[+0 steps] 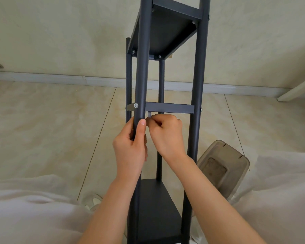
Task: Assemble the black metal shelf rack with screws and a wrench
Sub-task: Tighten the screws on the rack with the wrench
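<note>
The black metal shelf rack (198,71) stands upright right in front of me, with a black shelf board up high and another (157,208) low between my forearms. A black crossbar (169,108) joins the two near posts at mid height, with a silver screw (136,105) on the left post at its end. My left hand (130,148) wraps around the near left post just under that screw. My right hand (165,132) is closed on a small grey wrench (149,115) that pokes up under the crossbar's left end.
A clear plastic container (224,166) sits on the tiled floor to the right of the rack. My legs in white cloth fill both lower corners. A white baseboard (60,78) runs along the wall behind, and a pale furniture leg (296,92) is at right.
</note>
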Demonstrator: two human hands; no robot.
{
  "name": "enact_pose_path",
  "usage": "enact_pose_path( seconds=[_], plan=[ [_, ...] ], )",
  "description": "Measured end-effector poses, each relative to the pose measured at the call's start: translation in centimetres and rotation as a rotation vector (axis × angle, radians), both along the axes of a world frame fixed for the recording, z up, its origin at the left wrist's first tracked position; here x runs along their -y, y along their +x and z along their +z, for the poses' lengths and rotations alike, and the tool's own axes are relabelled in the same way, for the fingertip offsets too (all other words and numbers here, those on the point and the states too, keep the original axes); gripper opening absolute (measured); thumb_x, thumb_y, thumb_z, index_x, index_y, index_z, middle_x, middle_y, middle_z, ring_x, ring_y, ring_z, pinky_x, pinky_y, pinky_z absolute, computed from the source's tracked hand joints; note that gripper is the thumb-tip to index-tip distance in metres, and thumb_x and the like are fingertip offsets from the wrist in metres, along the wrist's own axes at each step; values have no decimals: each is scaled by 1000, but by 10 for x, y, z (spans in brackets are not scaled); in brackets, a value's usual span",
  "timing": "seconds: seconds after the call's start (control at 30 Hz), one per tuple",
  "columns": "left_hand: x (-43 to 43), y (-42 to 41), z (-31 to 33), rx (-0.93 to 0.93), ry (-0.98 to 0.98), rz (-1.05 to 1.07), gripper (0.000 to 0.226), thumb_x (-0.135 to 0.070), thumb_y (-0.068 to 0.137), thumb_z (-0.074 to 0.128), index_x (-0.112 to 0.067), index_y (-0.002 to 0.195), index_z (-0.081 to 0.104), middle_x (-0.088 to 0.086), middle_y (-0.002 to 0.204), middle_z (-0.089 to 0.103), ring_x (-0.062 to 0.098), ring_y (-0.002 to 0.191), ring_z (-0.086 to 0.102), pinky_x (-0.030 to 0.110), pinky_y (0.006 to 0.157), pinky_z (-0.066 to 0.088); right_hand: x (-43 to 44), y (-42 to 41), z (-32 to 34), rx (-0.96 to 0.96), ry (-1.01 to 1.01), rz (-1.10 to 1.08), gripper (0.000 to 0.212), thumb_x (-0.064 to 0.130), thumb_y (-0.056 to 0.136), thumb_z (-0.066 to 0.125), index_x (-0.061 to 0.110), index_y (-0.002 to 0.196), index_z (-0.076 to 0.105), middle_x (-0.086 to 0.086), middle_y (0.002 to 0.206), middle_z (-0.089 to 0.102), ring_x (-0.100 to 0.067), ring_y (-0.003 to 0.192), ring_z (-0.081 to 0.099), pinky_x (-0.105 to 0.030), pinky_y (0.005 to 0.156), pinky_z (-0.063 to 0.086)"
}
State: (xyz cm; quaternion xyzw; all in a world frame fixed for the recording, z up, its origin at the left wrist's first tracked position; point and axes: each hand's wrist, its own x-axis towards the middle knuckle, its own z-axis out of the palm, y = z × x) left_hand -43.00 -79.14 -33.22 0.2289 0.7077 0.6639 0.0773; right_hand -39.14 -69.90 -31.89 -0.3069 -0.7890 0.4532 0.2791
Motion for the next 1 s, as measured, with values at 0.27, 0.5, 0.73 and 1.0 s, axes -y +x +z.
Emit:
enact_pose_path(
  seconds=[0.27, 0.5, 0.73, 1.0],
  plan=[
    [2, -2, 1, 37, 21, 5, 41, -53, 93, 49, -17, 98, 67, -2, 52, 49, 12, 36, 44, 20, 36, 36, -3, -3, 3, -3, 22, 29, 33, 15, 95, 58, 4, 65, 67, -7, 57, 59, -22, 56, 55, -39, 58, 51],
    [3, -3, 1, 36, 10, 13, 32, -43, 100, 50, -15, 96, 67, -1, 52, 49, 13, 36, 45, 20, 36, 37, -5, -4, -3, -52, 115, 65, 34, 12, 95, 59, 2, 64, 67, -6, 54, 58, -21, 55, 53, -26, 56, 45],
    [4, -3, 2, 38, 25, 14, 28, -37, 102, 50, -15, 99, 68, 5, 51, 47, 15, 36, 43, 22, 37, 38, -6, -8, -15, -143, 209, 84, 28, 9, 96, 61, -2, 72, 71, -8, 60, 66, -15, 56, 64, -28, 61, 50],
    [5, -3, 1, 4, 15, 25, 29, -32, 104, 50, -15, 86, 64, 3, 50, 47, 16, 34, 43, 24, 37, 38, -3, -22, -33, -282, 363, 14, 25, 1, 93, 63, -3, 69, 69, -10, 57, 63, -20, 51, 62, -32, 53, 52]
  ],
)
